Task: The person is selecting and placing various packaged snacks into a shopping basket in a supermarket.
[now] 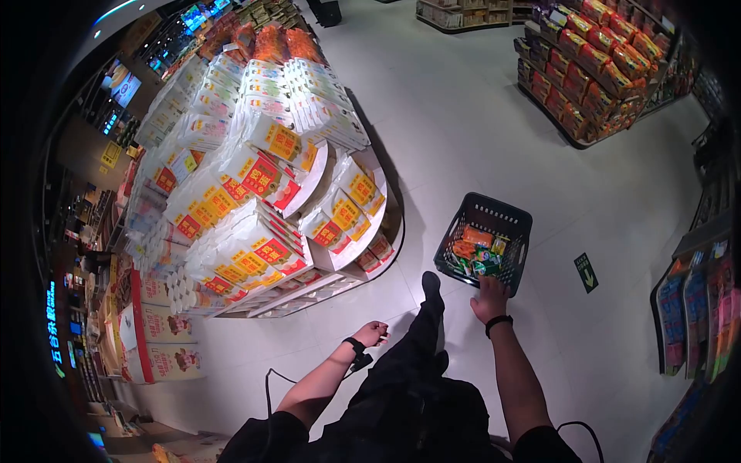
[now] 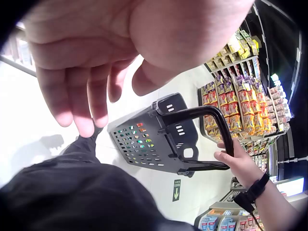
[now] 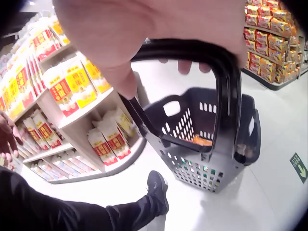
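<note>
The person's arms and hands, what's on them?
The left hand and right hand are bare, with no gloves. Short black sleeves top both arms, and black bands circle the wrists. A thin black cable runs beside the left arm.

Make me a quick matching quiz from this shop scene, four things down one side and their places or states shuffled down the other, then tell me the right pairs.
Things:
1. Basket
2. Left hand
3. Right hand
4. Floor sign

Places or states:
A. Grips the handle
B. To the right of the basket in the head view
C. Has colourful packets inside
D. Relaxed, holding nothing

Right pairs: 1-C, 2-D, 3-A, 4-B
</note>
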`<state>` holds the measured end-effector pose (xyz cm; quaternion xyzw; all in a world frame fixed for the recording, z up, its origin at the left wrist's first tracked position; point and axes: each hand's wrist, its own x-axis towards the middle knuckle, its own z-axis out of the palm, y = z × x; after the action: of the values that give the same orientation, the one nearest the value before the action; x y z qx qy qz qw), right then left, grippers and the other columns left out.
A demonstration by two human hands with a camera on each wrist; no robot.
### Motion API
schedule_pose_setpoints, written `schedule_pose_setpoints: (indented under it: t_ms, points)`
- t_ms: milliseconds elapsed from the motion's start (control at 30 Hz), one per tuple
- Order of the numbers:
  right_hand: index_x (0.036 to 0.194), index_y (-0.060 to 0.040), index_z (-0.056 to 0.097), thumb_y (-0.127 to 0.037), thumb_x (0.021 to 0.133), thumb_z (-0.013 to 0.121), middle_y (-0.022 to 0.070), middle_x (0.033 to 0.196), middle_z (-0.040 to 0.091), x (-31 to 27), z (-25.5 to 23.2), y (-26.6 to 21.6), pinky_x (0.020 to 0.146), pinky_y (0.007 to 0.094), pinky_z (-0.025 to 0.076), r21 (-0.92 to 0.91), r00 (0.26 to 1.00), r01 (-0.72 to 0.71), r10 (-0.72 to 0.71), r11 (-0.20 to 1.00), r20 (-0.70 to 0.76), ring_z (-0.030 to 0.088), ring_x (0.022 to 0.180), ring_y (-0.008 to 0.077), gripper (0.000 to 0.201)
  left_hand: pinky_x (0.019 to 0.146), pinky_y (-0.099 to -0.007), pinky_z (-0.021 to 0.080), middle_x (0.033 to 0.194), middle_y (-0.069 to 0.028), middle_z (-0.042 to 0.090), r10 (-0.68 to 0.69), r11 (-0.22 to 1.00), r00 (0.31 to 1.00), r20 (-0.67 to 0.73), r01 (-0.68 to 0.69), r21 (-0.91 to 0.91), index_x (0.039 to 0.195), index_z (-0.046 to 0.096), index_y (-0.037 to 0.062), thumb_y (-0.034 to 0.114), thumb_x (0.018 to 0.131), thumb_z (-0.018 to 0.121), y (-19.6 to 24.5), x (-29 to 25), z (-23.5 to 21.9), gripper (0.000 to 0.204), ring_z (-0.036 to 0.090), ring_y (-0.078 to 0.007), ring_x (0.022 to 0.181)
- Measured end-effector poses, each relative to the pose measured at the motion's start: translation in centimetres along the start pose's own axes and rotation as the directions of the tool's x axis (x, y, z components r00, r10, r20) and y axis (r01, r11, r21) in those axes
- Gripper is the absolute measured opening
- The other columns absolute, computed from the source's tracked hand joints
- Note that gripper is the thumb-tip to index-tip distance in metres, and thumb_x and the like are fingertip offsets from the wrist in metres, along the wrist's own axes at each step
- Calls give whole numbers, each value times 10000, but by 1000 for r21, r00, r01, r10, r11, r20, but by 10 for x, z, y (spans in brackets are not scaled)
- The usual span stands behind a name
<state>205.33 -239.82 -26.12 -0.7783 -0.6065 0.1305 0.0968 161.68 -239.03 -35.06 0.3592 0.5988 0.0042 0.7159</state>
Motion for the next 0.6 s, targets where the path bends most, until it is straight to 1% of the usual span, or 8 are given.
schedule_pose_setpoints:
  t_ms: [100, 167, 200, 300, 367, 433, 500, 600]
  points:
    - [1230, -176, 789, -310, 847, 876, 105, 1269, 743, 54, 1, 25, 1183, 645, 380, -70, 978, -122, 132, 990, 164, 642, 1273, 365, 415, 750, -297, 568, 1215, -68, 769, 72, 996, 997, -24, -70, 55, 1469, 575, 50, 193, 1117, 566, 32, 42, -15, 380, 756, -151, 955]
    - [1026, -153, 859, -329, 900, 822, 113, 1067, 809, 83, -23, 22, 1129, 572, 479, -182, 935, -142, 192, 973, 297, 740, 1109, 349, 220, 738, -280, 559, 1199, -75, 766, 138, 990, 990, -43, -137, 11, 1479, 569, 40, 186, 1108, 572, 63, 76, -11, 398, 750, -142, 955]
    - [1007, -141, 863, -320, 912, 791, 127, 1069, 817, 98, -20, 29, 1074, 530, 532, -213, 903, -137, 210, 967, 375, 761, 1079, 346, 215, 712, -281, 552, 1182, -81, 766, 159, 987, 987, -24, -158, 34, 1483, 561, 23, 192, 1102, 581, 88, 89, -7, 417, 752, -156, 934]
    - [1042, -132, 854, -341, 876, 742, 145, 1114, 820, 125, -6, 63, 937, 480, 623, -347, 808, -84, 268, 934, 524, 770, 1095, 353, 290, 954, -381, 608, 1236, -178, 726, 288, 900, 958, -13, -266, 345, 1508, 524, -19, 199, 1054, 648, 178, 111, 24, 518, 734, -268, 1126]
    - [1030, -124, 860, -287, 849, 732, 155, 1091, 822, 143, -21, 59, 949, 475, 623, -398, 779, -79, 306, 914, 548, 777, 1078, 365, 275, 1152, -513, 506, 1461, -300, 606, 551, 705, 833, 58, -501, 503, 1560, 478, 13, 309, 1021, 711, 219, 150, 52, 657, 605, -455, 1393]
    - [1005, -115, 862, -249, 811, 719, 169, 1071, 822, 162, -37, 49, 951, 469, 626, -418, 763, -48, 303, 907, 571, 783, 1060, 372, 276, 1201, -543, 474, 1625, -304, 438, 577, 635, 782, 235, -611, 473, 1594, 434, 18, 298, 988, 737, 288, 137, 78, 733, 540, -484, 1447]
    - [971, -116, 864, -244, 785, 718, 174, 1052, 821, 172, -36, 51, 941, 472, 625, -416, 768, -14, 276, 909, 578, 787, 1034, 368, 269, 1224, -575, 445, 1658, -295, 394, 403, 587, 846, 349, -532, 611, 1602, 433, 23, 298, 969, 741, 334, 132, 105, 755, 505, -527, 1459]
    - [933, -118, 861, -269, 781, 733, 156, 1009, 819, 185, -28, 48, 912, 477, 625, -410, 792, 34, 226, 911, 567, 788, 993, 361, 250, 1212, -592, 449, 1596, -240, 449, 415, 460, 805, 425, -588, 665, 1564, 498, 103, 302, 908, 765, 317, 166, 140, 736, 469, -519, 1473]
